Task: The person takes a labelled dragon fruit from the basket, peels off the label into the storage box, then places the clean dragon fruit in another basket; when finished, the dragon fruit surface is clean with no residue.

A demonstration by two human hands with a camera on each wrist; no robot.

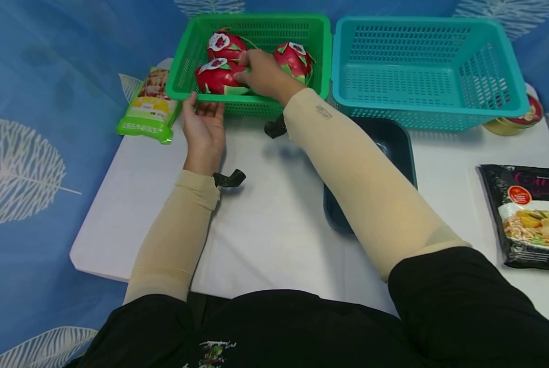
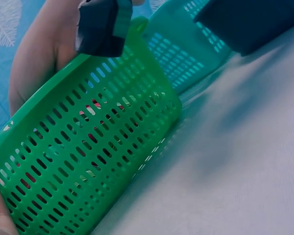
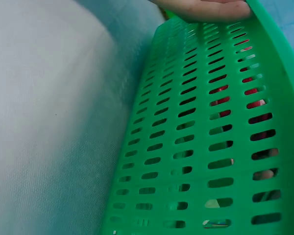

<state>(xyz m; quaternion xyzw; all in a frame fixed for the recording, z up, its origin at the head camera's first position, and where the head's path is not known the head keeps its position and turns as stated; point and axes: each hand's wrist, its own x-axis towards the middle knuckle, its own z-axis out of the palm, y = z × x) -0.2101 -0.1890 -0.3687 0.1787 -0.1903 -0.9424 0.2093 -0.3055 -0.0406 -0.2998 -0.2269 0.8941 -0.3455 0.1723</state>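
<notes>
Front dragon fruit (image 1: 218,79) lies in the green basket (image 1: 274,29), pinched at one end by my right hand (image 1: 271,74); my left hand (image 1: 205,134) touches the basket's front, fingers relaxed; I judge light, even pressure best, basket steady

1. Beige sleeves (image 1: 168,240) begin behind the left hand (image 1: 205,130) and right hand (image 1: 266,74); the latter's bears a small dark marking (image 1: 323,111).
2. Black wrist mounts (image 1: 230,178) jut inward behind both.
3. Black shirt (image 1: 293,327), with a white-lettered print (image 1: 213,353).
</notes>
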